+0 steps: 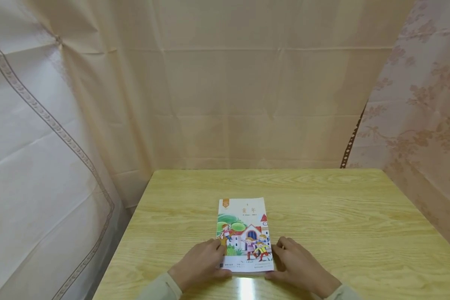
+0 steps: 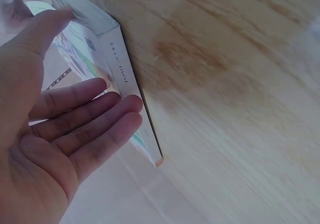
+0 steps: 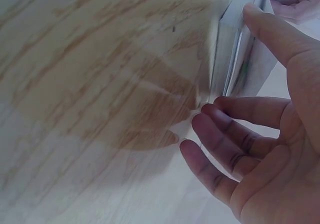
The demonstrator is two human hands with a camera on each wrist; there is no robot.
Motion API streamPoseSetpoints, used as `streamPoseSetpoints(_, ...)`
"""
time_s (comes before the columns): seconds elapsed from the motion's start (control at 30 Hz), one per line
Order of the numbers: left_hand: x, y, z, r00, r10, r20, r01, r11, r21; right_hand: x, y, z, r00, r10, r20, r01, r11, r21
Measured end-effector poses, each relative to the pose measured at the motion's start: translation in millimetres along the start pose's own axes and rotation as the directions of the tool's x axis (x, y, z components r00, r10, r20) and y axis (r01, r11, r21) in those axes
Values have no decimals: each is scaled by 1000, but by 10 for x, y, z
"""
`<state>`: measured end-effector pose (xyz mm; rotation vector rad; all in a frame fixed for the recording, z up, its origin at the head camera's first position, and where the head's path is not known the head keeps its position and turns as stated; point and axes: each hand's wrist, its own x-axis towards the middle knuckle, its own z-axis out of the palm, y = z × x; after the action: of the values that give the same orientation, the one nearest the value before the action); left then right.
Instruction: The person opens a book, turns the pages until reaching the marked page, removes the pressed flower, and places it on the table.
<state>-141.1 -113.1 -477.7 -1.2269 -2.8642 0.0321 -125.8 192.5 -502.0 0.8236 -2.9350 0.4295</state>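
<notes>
A paperback book (image 1: pixel 245 229) with a colourful illustrated cover of children and a house lies flat, face up, on the wooden table. At its lower left corner is my left hand (image 1: pixel 202 262). In the left wrist view, the thumb (image 2: pixel 55 21) meets the bottom edge, and loosely extended fingers touch the white spine (image 2: pixel 120 54). My right hand (image 1: pixel 300 264) lies by the lower right corner. Its thumb (image 3: pixel 260 21) is at the bottom edge in the right wrist view, with relaxed fingers beside the page edges (image 3: pixel 227 49); whether every fingertip touches is unclear.
The light wood-grain table (image 1: pixel 341 208) extends around the book. Beige cloth (image 1: pixel 225 83) hangs behind it, with a pale banded curtain (image 1: pixel 41 166) on the left and a floral one (image 1: pixel 427 104) on the right. Light glares off the table's front.
</notes>
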Motion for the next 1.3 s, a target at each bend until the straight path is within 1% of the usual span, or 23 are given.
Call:
streamPoseSetpoints(0.07,-2,7,5,1000,0,3,0,1000,-12,2,-11,-7,1000,21,14,-21,1000,5)
streamPoseSetpoints(0.13,-6,14,20,1000,10,-11,-10,1000,-4,4,-19,-15,999,34,24,-35,999,11)
streamPoseSetpoints(0.27,0,40,51,997,37,-64,-34,998,46,3,-26,-28,999,35,18,-35,999,11)
streamPoseSetpoints(0.37,7,69,61,996,29,-82,-23,997,76,-1,-29,-32,999,34,5,-34,999,-13)
streamPoseSetpoints(0.47,13,99,56,997,5,-71,0,997,72,2,-36,-35,999,46,-12,-46,999,-13)
streamPoseSetpoints(0.6,17,132,44,999,-32,-34,33,999,35,14,-51,-36,997,69,-28,-68,997,34)
streamPoseSetpoints(0.7,27,165,45,998,-59,-24,60,998,33,22,-60,-38,996,73,-44,-71,997,41)
streamPoseSetpoints(0.8,46,203,55,996,-83,-35,84,996,42,29,-70,-40,996,72,-56,-71,997,16)
streamPoseSetpoints(0.97,58,238,48,992,-125,-37,125,992,9,36,-92,-50,996,83,-39,-83,997,-5)
streamPoseSetpoints(1.03,63,251,44,991,-129,-44,130,992,5,38,-96,-50,996,82,-37,-83,997,-9)
streamPoseSetpoints(1.13,73,277,50,991,-113,-68,116,992,45,43,-104,-49,996,79,-49,-80,997,-22)
streamPoseSetpoints(1.23,70,282,53,993,-97,-69,103,991,87,50,-115,-45,995,83,-50,-84,996,-23)
streamPoseSetpoints(1.3,63,273,45,994,-97,-58,101,992,76,58,-122,-43,995,92,-38,-93,996,-14)
